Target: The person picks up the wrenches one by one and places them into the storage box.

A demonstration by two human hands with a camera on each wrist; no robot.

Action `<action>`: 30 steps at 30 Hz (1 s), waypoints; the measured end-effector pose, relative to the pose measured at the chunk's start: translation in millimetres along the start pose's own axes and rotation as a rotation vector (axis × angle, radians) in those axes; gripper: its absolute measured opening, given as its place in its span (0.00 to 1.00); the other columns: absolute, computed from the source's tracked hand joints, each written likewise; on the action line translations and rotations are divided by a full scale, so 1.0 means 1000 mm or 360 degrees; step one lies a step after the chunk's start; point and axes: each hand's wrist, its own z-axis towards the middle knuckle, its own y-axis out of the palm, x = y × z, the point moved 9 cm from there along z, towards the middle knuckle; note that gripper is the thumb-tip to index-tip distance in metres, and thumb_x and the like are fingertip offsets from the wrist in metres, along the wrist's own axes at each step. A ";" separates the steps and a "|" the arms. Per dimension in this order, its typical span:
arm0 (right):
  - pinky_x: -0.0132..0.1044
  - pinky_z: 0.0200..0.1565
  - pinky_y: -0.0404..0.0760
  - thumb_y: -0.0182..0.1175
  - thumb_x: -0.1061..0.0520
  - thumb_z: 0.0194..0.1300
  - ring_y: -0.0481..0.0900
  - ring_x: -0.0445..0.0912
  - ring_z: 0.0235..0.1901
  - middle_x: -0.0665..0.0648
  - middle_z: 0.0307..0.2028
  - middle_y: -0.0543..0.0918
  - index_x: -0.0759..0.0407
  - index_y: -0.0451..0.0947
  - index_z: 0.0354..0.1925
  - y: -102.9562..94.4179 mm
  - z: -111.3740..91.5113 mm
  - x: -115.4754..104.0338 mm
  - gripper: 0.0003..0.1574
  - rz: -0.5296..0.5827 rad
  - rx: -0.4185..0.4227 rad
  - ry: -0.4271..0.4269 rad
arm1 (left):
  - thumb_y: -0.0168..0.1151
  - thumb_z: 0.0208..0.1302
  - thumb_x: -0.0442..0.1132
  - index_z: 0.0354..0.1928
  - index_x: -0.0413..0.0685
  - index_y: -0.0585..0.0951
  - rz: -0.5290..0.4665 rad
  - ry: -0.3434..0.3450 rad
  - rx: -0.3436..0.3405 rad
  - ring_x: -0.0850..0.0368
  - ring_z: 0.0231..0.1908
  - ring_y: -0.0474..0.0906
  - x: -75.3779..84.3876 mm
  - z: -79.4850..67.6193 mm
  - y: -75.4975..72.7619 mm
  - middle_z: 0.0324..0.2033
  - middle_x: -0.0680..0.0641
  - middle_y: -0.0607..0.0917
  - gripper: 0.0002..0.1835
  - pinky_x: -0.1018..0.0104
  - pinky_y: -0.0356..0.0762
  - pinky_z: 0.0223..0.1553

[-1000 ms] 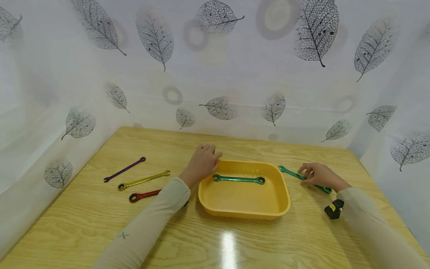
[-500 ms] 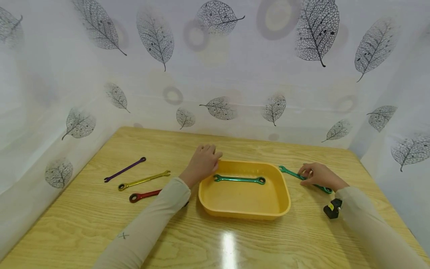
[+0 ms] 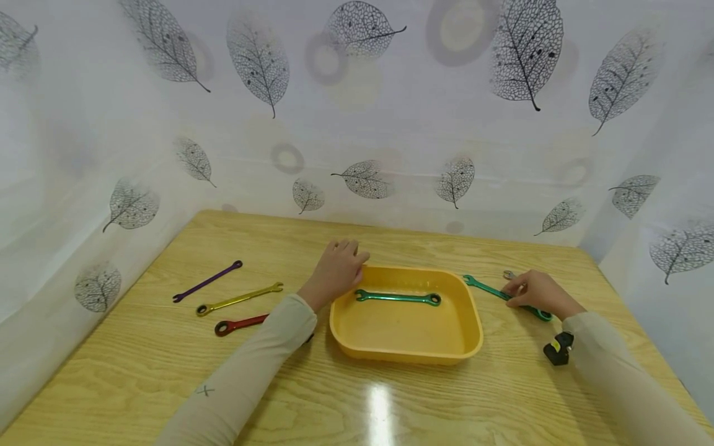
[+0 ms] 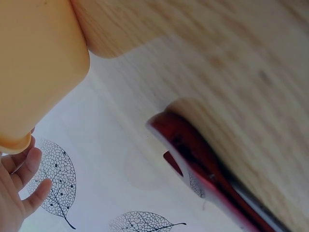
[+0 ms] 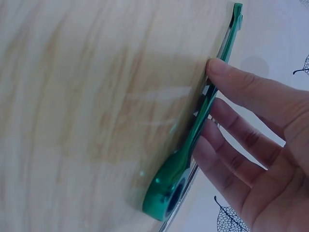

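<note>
My left hand (image 3: 337,272) holds the far left corner of a yellow plastic tray (image 3: 404,356); the left wrist view catches its fingers (image 4: 31,166) at the tray's rim. Inside the tray lies a green combination wrench (image 3: 396,297). To the right, my right hand (image 3: 538,294) is on a second green wrench (image 3: 482,286) lying slantwise on the table. Up close, the thumb (image 5: 219,66) overlaps its shaft while the other fingers are on its far side. A silver wrench (image 3: 509,274) peeks out behind that hand, mostly hidden.
Left of the tray lie a purple wrench (image 3: 207,282), a yellow wrench (image 3: 240,299) and a red wrench (image 3: 240,324), partly covered by the left forearm. Leaf-printed white curtain (image 3: 390,124) surrounds the wooden table (image 3: 312,402) at the back and sides.
My right hand has shifted slightly right along the green wrench, uncovering the end of the silver wrench behind it. The left hand and tray stay put.
</note>
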 end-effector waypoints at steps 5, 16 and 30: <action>0.43 0.34 0.80 0.68 0.59 0.51 0.79 0.46 0.31 0.62 0.36 0.85 0.65 0.84 0.39 -0.001 -0.002 0.002 0.16 0.0019 0.0010 0.0025 | 0.58 0.58 0.39 0.37 0.51 0.79 0.0002 0.0004 0.0013 0.52 0.34 0.71 0.001 0.000 0.000 0.30 0.47 0.74 0.06 0.57 0.71 0.43; 0.43 0.33 0.81 0.67 0.64 0.51 0.83 0.51 0.32 0.64 0.34 0.86 0.68 0.84 0.37 -0.003 -0.003 -0.008 0.12 -0.0113 0.0065 -0.0036 | 0.58 0.59 0.40 0.41 0.53 0.80 0.0052 0.0006 -0.0010 0.53 0.34 0.71 0.000 0.001 0.005 0.31 0.48 0.74 0.08 0.58 0.71 0.42; 0.44 0.33 0.81 0.67 0.63 0.52 0.82 0.50 0.30 0.64 0.33 0.86 0.68 0.84 0.36 -0.003 -0.003 -0.009 0.12 -0.0132 0.0073 -0.0042 | 0.58 0.59 0.39 0.41 0.52 0.80 0.0003 0.0004 0.0002 0.52 0.33 0.72 -0.001 0.001 0.005 0.30 0.47 0.75 0.08 0.56 0.72 0.43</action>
